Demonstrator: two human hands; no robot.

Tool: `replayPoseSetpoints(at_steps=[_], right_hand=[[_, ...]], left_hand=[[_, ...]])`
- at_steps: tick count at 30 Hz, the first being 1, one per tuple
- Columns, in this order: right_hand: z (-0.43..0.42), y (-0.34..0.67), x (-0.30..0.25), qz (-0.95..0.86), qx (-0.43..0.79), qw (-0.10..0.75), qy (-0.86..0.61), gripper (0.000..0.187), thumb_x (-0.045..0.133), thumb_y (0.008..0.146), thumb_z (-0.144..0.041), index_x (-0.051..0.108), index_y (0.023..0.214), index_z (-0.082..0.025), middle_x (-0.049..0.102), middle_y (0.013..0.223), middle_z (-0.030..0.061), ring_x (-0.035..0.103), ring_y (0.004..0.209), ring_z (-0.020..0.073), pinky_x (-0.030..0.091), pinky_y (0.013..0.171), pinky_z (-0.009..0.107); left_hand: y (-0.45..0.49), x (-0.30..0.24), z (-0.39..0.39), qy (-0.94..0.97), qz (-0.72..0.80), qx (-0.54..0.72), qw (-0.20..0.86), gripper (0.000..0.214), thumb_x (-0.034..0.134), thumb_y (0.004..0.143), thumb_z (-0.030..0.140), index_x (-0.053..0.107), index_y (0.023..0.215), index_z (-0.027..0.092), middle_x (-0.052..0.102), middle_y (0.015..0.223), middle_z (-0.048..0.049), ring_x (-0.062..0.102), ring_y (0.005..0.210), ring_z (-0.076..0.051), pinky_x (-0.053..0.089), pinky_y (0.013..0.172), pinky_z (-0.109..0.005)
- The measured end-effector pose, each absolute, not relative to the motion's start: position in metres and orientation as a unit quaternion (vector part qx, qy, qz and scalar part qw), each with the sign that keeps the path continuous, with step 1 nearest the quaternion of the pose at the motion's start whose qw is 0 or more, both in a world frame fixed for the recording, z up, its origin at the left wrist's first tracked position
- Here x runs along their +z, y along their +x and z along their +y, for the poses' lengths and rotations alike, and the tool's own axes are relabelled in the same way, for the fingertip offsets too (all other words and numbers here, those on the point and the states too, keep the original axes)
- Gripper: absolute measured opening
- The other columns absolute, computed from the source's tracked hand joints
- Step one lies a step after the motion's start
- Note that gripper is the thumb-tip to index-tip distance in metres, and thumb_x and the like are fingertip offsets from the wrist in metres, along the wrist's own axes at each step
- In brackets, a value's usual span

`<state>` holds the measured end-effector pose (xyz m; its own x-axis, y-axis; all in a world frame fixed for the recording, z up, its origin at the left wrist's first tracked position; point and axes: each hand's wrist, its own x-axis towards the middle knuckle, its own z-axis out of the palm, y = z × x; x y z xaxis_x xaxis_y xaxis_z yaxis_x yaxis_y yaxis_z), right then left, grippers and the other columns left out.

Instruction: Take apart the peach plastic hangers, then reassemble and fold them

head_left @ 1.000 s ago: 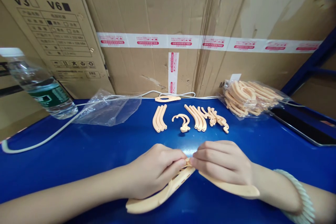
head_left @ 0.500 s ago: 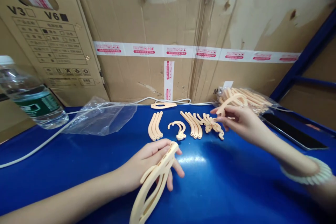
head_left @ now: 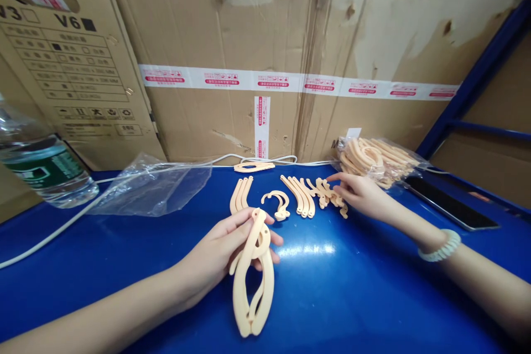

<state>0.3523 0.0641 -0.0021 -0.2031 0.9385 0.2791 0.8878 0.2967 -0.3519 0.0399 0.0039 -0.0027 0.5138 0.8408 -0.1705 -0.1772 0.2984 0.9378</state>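
My left hand (head_left: 232, 243) is closed around the top of a beige plastic folding hanger (head_left: 265, 282), its two curved arms folded down together and their tips nearly meeting. Part of its hook curls out near my fingers. My right hand (head_left: 360, 193) reaches to a pile of small curved beige pieces (head_left: 326, 191), fingertips at its right edge, finger and thumb apart with nothing visible between them. Left of the pile lie several curved arm pieces (head_left: 301, 196) in a row. Beside them are loose hook pieces (head_left: 280, 204) and another group of arms (head_left: 241, 193), partly covered by my left hand.
A clear bag of beige parts (head_left: 373, 160) and a dark phone (head_left: 452, 204) lie at right. At left are a water bottle (head_left: 50, 171), an empty plastic bag (head_left: 153, 188) and a white cable (head_left: 62, 232). Cardboard (head_left: 199, 121) walls the back; another beige piece (head_left: 253, 167) lies before it.
The hanger in my left hand has turned its flat face toward me and stands more upright. My right hand has lowered to the pile; a curved piece seen by its fingers earlier is no longer there.
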Motion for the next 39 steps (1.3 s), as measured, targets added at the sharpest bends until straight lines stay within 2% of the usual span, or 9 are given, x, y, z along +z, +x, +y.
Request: replayPoseSetpoints(at_steps=[3, 5, 10, 17, 24, 28, 31, 35, 39], right_hand=[[0.062, 0.355, 0.001, -0.784, 0.046, 0.221, -0.578, 0.042, 0.041, 0.093, -0.041, 0.066, 0.110, -0.012, 0.062, 0.064, 0.0039, 0.058, 0.059, 0.0204, 0.045, 0.058, 0.033], [0.057, 0.357, 0.007, -0.819, 0.045, 0.212, -0.532, 0.043, 0.045, 0.094, -0.044, 0.064, 0.118, -0.014, 0.067, 0.090, 0.0103, 0.064, 0.083, 0.0246, 0.050, 0.076, 0.038], [0.037, 0.352, 0.016, -0.878, 0.115, 0.106, -0.453, 0.046, 0.056, 0.092, -0.044, 0.055, 0.135, -0.027, 0.049, 0.138, 0.0127, 0.054, 0.122, 0.0303, 0.043, 0.104, 0.046], [0.044, 0.352, 0.008, -0.881, 0.087, 0.076, -0.459, 0.030, 0.055, 0.089, -0.022, 0.065, 0.118, -0.019, 0.052, 0.134, 0.0163, 0.054, 0.124, 0.0323, 0.045, 0.104, 0.048], [0.062, 0.370, 0.000, -0.876, 0.020, 0.066, -0.478, 0.032, 0.050, 0.091, -0.023, 0.062, 0.121, -0.017, 0.051, 0.138, 0.0184, 0.056, 0.123, 0.0330, 0.046, 0.104, 0.050], [0.042, 0.346, 0.003, -0.865, -0.074, 0.129, -0.479, 0.040, 0.048, 0.096, -0.030, 0.053, 0.133, -0.017, 0.050, 0.140, 0.0209, 0.055, 0.123, 0.0353, 0.048, 0.099, 0.054], [0.011, 0.305, 0.006, -0.895, -0.099, 0.202, -0.386, 0.044, 0.046, 0.099, -0.035, 0.044, 0.139, -0.018, 0.050, 0.141, 0.0180, 0.050, 0.129, 0.0295, 0.048, 0.102, 0.048], [-0.025, 0.260, 0.000, -0.941, -0.151, 0.209, -0.220, 0.032, 0.046, 0.101, -0.030, 0.058, 0.128, -0.017, 0.063, 0.130, 0.0107, 0.052, 0.124, 0.0264, 0.048, 0.098, 0.042], [-0.031, 0.252, -0.009, -0.946, -0.167, 0.226, -0.158, 0.025, 0.045, 0.099, -0.014, 0.069, 0.106, -0.017, 0.070, 0.117, 0.0058, 0.057, 0.115, 0.0231, 0.047, 0.097, 0.039]], left_hand=[[0.040, -0.002, 0.004, 0.472, 0.346, 0.355, 0.729, 0.023, 0.064, 0.091, 0.037, 0.060, 0.098, 0.015, 0.074, 0.088, -0.0092, 0.072, 0.073, -0.018, 0.053, 0.060, -0.022], [0.039, -0.002, 0.004, 0.470, 0.344, 0.357, 0.731, 0.023, 0.064, 0.090, 0.036, 0.060, 0.099, 0.015, 0.074, 0.087, -0.0091, 0.072, 0.073, -0.018, 0.053, 0.060, -0.022], [0.039, -0.004, 0.006, 0.463, 0.353, 0.355, 0.732, 0.025, 0.064, 0.090, 0.037, 0.061, 0.101, 0.015, 0.074, 0.087, -0.0087, 0.073, 0.074, -0.019, 0.054, 0.061, -0.022], [0.037, -0.008, 0.007, 0.458, 0.341, 0.360, 0.738, 0.020, 0.060, 0.094, 0.033, 0.062, 0.101, 0.015, 0.074, 0.086, -0.0086, 0.073, 0.075, -0.019, 0.054, 0.061, -0.021], [0.040, -0.003, 0.010, 0.420, 0.374, 0.390, 0.729, 0.016, 0.047, 0.099, 0.018, 0.061, 0.104, 0.013, 0.073, 0.086, -0.0104, 0.073, 0.076, -0.020, 0.055, 0.065, -0.025], [0.041, -0.003, 0.013, 0.377, 0.382, 0.425, 0.729, 0.023, 0.039, 0.102, 0.019, 0.060, 0.108, 0.012, 0.073, 0.087, -0.0115, 0.073, 0.079, -0.021, 0.057, 0.069, -0.028], [0.039, -0.005, 0.013, 0.344, 0.372, 0.448, 0.737, 0.034, 0.033, 0.105, 0.030, 0.059, 0.114, 0.011, 0.073, 0.096, -0.0146, 0.073, 0.087, -0.023, 0.057, 0.077, -0.031], [0.037, -0.009, 0.007, 0.405, 0.344, 0.422, 0.735, 0.029, 0.054, 0.098, 0.029, 0.057, 0.122, 0.014, 0.070, 0.114, -0.0144, 0.069, 0.102, -0.023, 0.055, 0.088, -0.032], [0.037, -0.016, 0.001, 0.535, 0.326, 0.370, 0.686, 0.045, 0.068, 0.089, 0.025, 0.052, 0.131, 0.020, 0.070, 0.116, -0.0090, 0.068, 0.097, -0.020, 0.054, 0.085, -0.029]])
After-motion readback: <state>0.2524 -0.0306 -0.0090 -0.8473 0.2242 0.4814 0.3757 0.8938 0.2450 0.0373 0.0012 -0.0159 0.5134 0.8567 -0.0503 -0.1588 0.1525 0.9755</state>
